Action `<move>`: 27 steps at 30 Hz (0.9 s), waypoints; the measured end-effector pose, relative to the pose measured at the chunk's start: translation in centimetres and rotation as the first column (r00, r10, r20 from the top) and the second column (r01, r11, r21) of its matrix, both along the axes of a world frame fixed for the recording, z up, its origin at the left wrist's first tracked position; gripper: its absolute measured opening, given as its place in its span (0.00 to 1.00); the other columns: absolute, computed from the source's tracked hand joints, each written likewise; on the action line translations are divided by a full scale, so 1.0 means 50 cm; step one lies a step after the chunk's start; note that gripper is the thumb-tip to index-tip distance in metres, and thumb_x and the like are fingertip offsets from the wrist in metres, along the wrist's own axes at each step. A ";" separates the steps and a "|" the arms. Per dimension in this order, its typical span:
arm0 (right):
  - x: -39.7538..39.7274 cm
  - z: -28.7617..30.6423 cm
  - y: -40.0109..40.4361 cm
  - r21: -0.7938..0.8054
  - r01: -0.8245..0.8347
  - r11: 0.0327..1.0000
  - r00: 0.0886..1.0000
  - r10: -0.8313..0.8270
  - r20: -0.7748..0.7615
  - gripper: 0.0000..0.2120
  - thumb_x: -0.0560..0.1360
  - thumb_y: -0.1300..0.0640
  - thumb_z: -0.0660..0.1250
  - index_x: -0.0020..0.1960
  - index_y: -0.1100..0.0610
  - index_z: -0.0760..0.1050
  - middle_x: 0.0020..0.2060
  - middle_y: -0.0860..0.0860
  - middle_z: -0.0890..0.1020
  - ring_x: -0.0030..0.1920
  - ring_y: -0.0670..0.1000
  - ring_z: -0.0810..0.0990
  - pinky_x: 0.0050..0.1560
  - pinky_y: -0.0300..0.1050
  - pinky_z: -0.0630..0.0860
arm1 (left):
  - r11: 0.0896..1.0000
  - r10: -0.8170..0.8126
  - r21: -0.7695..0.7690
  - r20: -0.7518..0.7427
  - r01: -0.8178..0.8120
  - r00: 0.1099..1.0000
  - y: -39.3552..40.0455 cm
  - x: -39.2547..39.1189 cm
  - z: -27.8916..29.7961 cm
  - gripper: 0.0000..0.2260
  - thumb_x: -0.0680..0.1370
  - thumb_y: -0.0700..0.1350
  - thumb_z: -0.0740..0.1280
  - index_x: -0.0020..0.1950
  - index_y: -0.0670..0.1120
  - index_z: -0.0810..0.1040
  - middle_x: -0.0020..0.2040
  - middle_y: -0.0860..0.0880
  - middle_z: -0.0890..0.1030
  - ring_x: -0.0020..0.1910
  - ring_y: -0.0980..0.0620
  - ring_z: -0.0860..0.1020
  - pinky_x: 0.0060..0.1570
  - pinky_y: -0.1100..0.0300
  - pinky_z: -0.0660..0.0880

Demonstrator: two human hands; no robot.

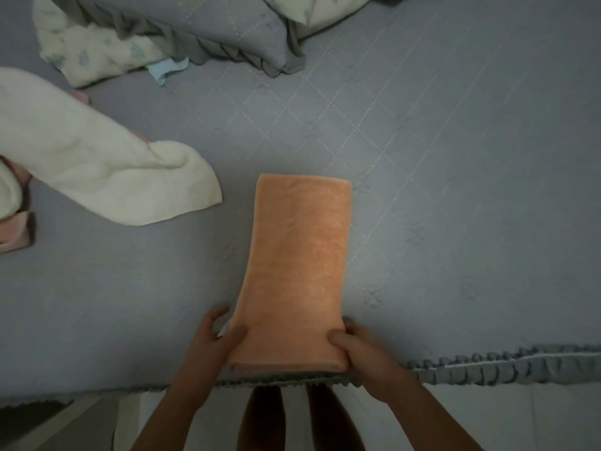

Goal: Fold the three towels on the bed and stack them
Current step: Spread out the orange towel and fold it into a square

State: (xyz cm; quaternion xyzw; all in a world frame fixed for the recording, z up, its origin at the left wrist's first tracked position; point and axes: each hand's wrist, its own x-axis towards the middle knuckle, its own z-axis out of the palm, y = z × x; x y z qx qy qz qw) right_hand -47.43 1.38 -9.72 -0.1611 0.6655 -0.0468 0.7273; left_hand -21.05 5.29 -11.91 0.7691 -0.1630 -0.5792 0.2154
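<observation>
Grey quilted bed (pixel 422 157) lies open right of the orange towel (pixel 299 271), whose near edge both left hand (pixel 213 346) and right hand (pixel 361 349) grip at its 2 corners.

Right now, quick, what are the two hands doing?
Left hand: pinching the near left corner of the orange towel.
Right hand: pinching the towel's near right corner.

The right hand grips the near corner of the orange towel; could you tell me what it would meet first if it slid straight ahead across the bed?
Probably nothing soon: the right hand points up the orange towel's right edge, over bare bedspread. The grey pillow lies far ahead, though depth is unclear.
</observation>
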 end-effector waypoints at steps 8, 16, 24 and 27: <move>-0.010 0.075 -0.273 -0.181 0.340 0.923 0.940 -0.331 0.080 0.11 0.78 0.52 0.63 0.42 0.57 0.78 0.29 0.53 0.80 0.25 0.49 0.78 0.30 0.41 0.76 | 0.966 0.127 -0.183 -0.280 -0.183 0.951 -0.302 -0.035 0.085 0.11 0.80 0.50 0.59 0.52 0.49 0.81 0.33 0.51 0.81 0.27 0.54 0.76 0.26 0.64 0.71; 0.016 -0.086 -0.405 -0.439 -0.233 0.868 0.880 -0.005 -0.476 0.19 0.74 0.45 0.64 0.59 0.56 0.71 0.48 0.49 0.77 0.47 0.52 0.76 0.48 0.46 0.70 | 0.869 -0.374 -0.116 0.484 0.482 0.791 -0.461 -0.054 -0.053 0.13 0.75 0.55 0.69 0.53 0.49 0.79 0.44 0.51 0.81 0.44 0.52 0.78 0.47 0.58 0.74; 0.001 -0.122 -0.318 -0.518 -0.244 0.820 0.880 -0.037 -0.473 0.07 0.74 0.46 0.66 0.45 0.48 0.72 0.37 0.42 0.78 0.37 0.38 0.75 0.34 0.36 0.66 | 0.954 -0.222 -0.141 0.267 0.265 0.938 -0.363 -0.060 -0.054 0.05 0.76 0.51 0.68 0.44 0.51 0.77 0.42 0.51 0.82 0.45 0.48 0.81 0.43 0.53 0.78; 0.000 -0.130 -0.304 -0.509 -0.295 0.808 0.873 0.011 -0.488 0.07 0.74 0.46 0.68 0.46 0.49 0.73 0.37 0.42 0.78 0.37 0.39 0.75 0.35 0.36 0.69 | 0.959 -0.249 -0.051 0.315 0.279 0.916 -0.317 -0.059 -0.057 0.14 0.76 0.55 0.67 0.52 0.45 0.77 0.50 0.45 0.83 0.49 0.44 0.81 0.51 0.46 0.79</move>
